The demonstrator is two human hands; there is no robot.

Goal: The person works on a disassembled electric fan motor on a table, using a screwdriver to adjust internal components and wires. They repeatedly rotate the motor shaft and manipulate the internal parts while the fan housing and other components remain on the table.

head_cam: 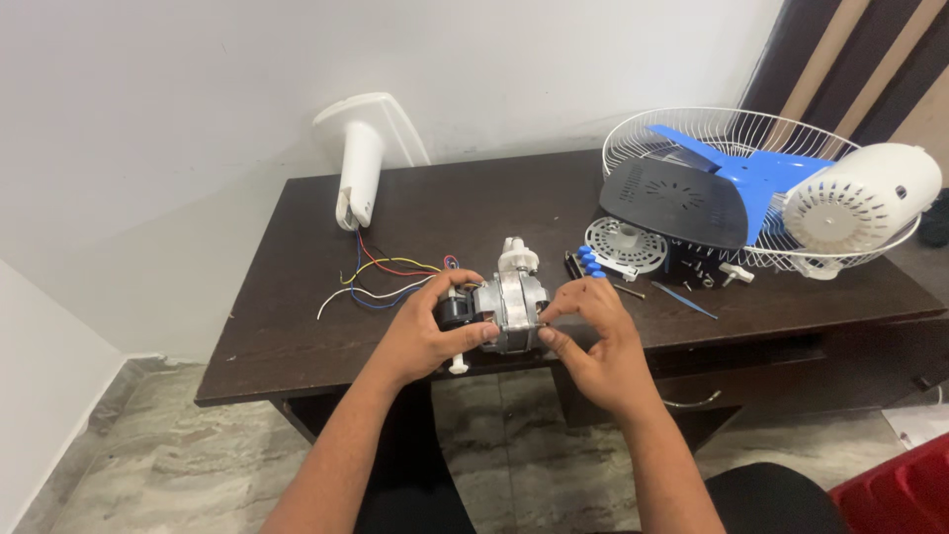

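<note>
Bare forearms, no sleeves; dark trousers (781, 494)

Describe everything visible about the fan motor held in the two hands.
The fan motor is a compact block with a silvery metal body, a black part on its left end and a white plastic gear housing on top. It is held just above the near edge of the dark wooden desk. The left hand grips its black end; the right hand pinches its right side. Coloured wires run from it toward the white stand.

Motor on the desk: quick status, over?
Left hand and right hand both grip the fan motor at the desk edge. Coloured wires trail behind. Nothing blocking.
</note>
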